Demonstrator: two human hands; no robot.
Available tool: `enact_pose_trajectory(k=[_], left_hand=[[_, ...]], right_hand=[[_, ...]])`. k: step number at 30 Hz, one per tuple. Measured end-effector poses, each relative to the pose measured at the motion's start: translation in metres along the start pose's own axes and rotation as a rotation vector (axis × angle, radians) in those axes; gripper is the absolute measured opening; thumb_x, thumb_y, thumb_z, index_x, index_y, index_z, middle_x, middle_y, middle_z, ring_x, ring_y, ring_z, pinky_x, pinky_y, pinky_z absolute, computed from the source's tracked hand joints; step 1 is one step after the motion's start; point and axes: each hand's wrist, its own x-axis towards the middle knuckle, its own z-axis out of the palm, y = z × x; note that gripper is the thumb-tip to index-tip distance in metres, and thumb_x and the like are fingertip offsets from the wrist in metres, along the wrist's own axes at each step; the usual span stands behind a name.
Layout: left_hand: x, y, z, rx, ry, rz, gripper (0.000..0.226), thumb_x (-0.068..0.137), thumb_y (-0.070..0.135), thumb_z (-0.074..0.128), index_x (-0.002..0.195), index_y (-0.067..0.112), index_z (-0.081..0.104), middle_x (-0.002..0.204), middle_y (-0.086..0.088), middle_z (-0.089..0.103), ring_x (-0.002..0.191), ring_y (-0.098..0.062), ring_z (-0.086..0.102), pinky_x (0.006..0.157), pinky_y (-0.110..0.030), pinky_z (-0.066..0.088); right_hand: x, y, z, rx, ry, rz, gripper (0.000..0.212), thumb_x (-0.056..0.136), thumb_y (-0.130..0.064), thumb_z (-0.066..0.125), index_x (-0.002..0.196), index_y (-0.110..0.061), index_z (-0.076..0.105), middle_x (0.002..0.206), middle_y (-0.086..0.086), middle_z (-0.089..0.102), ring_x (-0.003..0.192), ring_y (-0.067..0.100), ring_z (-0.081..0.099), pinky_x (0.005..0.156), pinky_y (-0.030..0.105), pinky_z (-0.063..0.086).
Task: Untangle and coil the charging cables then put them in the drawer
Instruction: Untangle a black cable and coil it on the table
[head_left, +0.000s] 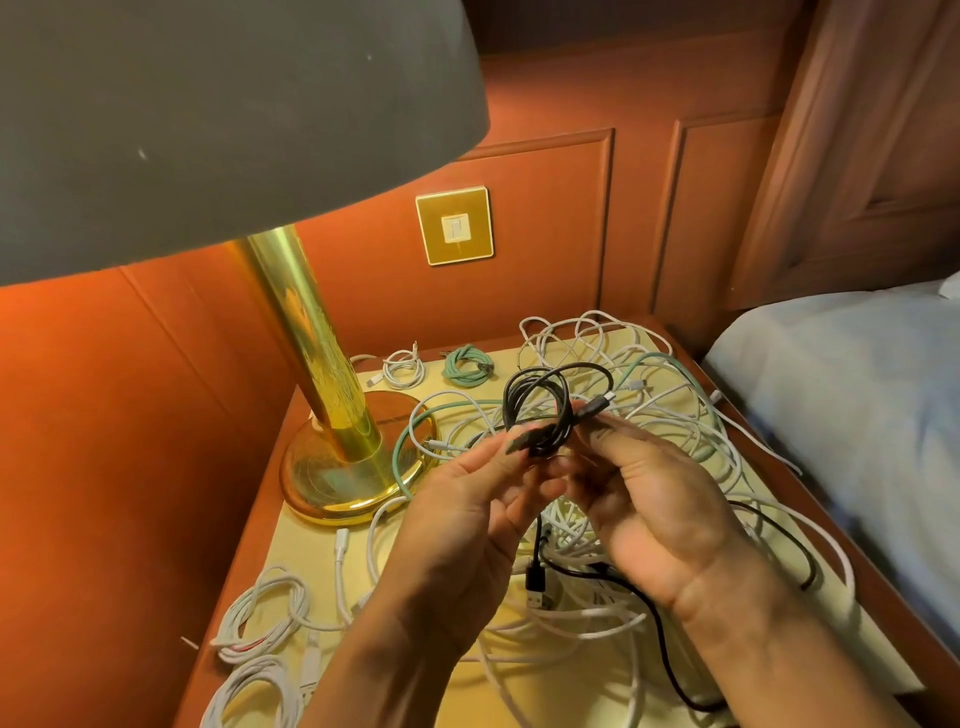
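A black cable (540, 405) wound into a small coil is held up over the nightstand (311, 551). My left hand (467, 514) pinches the coil's lower part together with one plug. My right hand (649, 499) grips the coil from the right, and the cable's small plug end sticks out above its fingers. Below the hands lies a big tangle of white cables (587, 613) mixed with a green cable (410, 441) and another black cable (675, 649). Coiled cables lie apart: a white coil (402, 369), a green coil (467, 366) and two white coils (265, 618) at the front left.
A brass lamp (332, 415) with a wide dark shade stands on the nightstand's left half. A gold wall switch (454, 226) sits on the wood panelling behind. A bed with a pale sheet (857, 415) borders the right side. No drawer shows in view.
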Motion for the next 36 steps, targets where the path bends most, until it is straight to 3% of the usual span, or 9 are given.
enact_pose_trajectory(k=[5, 11, 13, 18, 21, 24, 27, 30, 36], left_hand=[[0.006, -0.006, -0.004, 0.054, 0.078, 0.108, 0.021, 0.076, 0.010, 0.066, 0.083, 0.014, 0.084, 0.092, -0.006, 0.076, 0.076, -0.011, 0.069, 0.071, -0.022, 0.057], [0.010, -0.015, -0.006, 0.162, 0.139, 0.198, 0.020, 0.072, 0.018, 0.069, 0.085, 0.018, 0.084, 0.076, 0.004, 0.070, 0.065, -0.006, 0.047, 0.061, -0.023, 0.033], [0.011, -0.018, -0.008, 0.194, 0.121, 0.219, 0.026, 0.071, 0.024, 0.073, 0.093, 0.015, 0.083, 0.085, -0.001, 0.073, 0.069, -0.011, 0.045, 0.061, -0.025, 0.033], [0.013, -0.018, -0.018, 0.287, 0.040, 0.272, 0.035, 0.082, 0.035, 0.076, 0.109, 0.013, 0.079, 0.103, -0.029, 0.068, 0.082, -0.031, 0.047, 0.069, -0.048, 0.037], [0.014, -0.012, -0.021, 0.358, -0.023, 0.271, 0.034, 0.087, 0.035, 0.075, 0.113, 0.014, 0.078, 0.118, -0.037, 0.060, 0.100, -0.029, 0.047, 0.079, -0.053, 0.039], [0.018, -0.007, -0.030, 0.362, -0.106, 0.176, 0.034, 0.085, 0.024, 0.074, 0.117, 0.014, 0.077, 0.109, -0.025, 0.066, 0.097, -0.029, 0.045, 0.085, -0.048, 0.038], [0.020, 0.002, -0.039, 0.381, -0.154, 0.156, 0.026, 0.085, 0.013, 0.075, 0.111, 0.008, 0.078, 0.082, -0.009, 0.060, 0.068, -0.019, 0.046, 0.067, -0.027, 0.041], [0.018, 0.013, -0.045, 0.428, -0.113, 0.219, 0.027, 0.083, 0.017, 0.078, 0.110, 0.010, 0.078, 0.089, -0.007, 0.067, 0.069, -0.013, 0.049, 0.056, -0.021, 0.039], [0.012, 0.021, -0.043, 0.685, -0.039, 0.294, 0.017, 0.084, 0.021, 0.074, 0.099, 0.016, 0.080, 0.085, -0.001, 0.077, 0.072, -0.009, 0.060, 0.066, -0.023, 0.049]], right_hand=[[-0.006, -0.003, 0.001, -0.296, -0.081, -0.095, 0.028, 0.097, -0.005, 0.054, 0.104, -0.013, 0.080, 0.090, -0.005, 0.071, 0.077, 0.011, 0.041, 0.067, 0.028, 0.033], [-0.023, -0.001, 0.015, -0.415, -0.229, -0.134, 0.027, 0.090, -0.039, 0.065, 0.108, -0.019, 0.074, 0.079, -0.018, 0.068, 0.072, -0.004, 0.058, 0.074, 0.023, 0.040], [-0.024, 0.002, 0.017, -0.452, -0.216, -0.162, 0.034, 0.087, -0.041, 0.067, 0.114, -0.021, 0.069, 0.078, -0.014, 0.068, 0.067, -0.003, 0.060, 0.064, 0.018, 0.045], [-0.026, -0.006, 0.016, -0.409, -0.235, -0.113, 0.029, 0.096, -0.034, 0.062, 0.115, -0.011, 0.064, 0.089, 0.005, 0.071, 0.065, 0.023, 0.060, 0.058, 0.033, 0.042], [-0.026, -0.011, 0.013, -0.415, -0.245, -0.103, 0.026, 0.095, -0.030, 0.065, 0.115, -0.013, 0.063, 0.084, 0.008, 0.072, 0.061, 0.026, 0.062, 0.054, 0.033, 0.044], [-0.022, -0.011, 0.007, -0.454, -0.232, -0.097, 0.013, 0.098, -0.017, 0.062, 0.110, -0.012, 0.065, 0.073, 0.016, 0.069, 0.055, 0.028, 0.062, 0.051, 0.033, 0.046], [-0.017, -0.011, 0.003, -0.539, -0.206, -0.144, 0.013, 0.098, -0.012, 0.062, 0.106, -0.015, 0.072, 0.064, 0.006, 0.065, 0.052, 0.023, 0.057, 0.048, 0.034, 0.047], [-0.011, -0.010, -0.002, -0.689, -0.121, -0.234, 0.010, 0.094, -0.018, 0.070, 0.099, -0.022, 0.077, 0.063, -0.002, 0.062, 0.053, 0.017, 0.053, 0.045, 0.031, 0.047], [-0.009, -0.009, -0.005, -0.923, -0.136, -0.325, 0.008, 0.092, -0.030, 0.073, 0.091, -0.036, 0.078, 0.058, -0.013, 0.062, 0.048, 0.000, 0.051, 0.049, 0.019, 0.039]])
